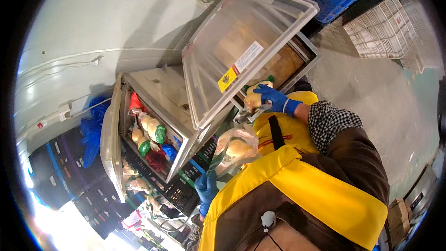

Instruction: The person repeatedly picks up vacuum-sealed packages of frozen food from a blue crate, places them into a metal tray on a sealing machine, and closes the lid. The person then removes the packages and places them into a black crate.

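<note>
My right hand [273, 98], in a blue glove, grips a pale poultry carcass [253, 100] with green wrapping at its end. It is at the near rim of a vacuum packing machine's right chamber [292, 59], under the raised clear lid [212, 48]. My left hand [206, 185], also blue-gloved, is low at my left side, holding the edge of a clear plastic bag [223, 162]. A pale rounded piece [237, 148] shows inside that bag. Its fingertips are partly hidden by the bag.
A second chamber [156, 73] at left holds bagged poultry [151, 127] with green patches, its lid [112, 136] raised. Black crates [62, 167] and a blue plastic bag [95, 125] lie beyond. A blue crate [324, 0] and a white crate [381, 31] stand at upper right.
</note>
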The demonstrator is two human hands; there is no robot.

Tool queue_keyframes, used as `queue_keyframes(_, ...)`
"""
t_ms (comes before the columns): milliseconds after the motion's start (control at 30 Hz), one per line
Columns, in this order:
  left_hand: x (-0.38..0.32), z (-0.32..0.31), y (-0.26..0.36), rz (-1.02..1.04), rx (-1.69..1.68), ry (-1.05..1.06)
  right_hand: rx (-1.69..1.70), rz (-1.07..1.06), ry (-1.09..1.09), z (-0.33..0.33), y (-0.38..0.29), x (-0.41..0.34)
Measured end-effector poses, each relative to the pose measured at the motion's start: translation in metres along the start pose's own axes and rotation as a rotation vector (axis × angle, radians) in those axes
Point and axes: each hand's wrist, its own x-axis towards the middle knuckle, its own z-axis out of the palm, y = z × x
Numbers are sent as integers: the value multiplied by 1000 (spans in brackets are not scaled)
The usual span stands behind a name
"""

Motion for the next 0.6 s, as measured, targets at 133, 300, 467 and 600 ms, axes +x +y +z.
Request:
queue_keyframes(133,24,-4,38,22,-3,-64,-454,-37,-303,-41,-51,9)
queue_keyframes(300,54,0,44,184,89,-233,-506,193,-215,-95,-54,19)
queue_keyframes(467,103,48,56,681,470,-5,23,257,32,-114,-88,62)
queue_keyframes(600,132,88,63,-21,-240,16,184,161,101,-120,-126,83)
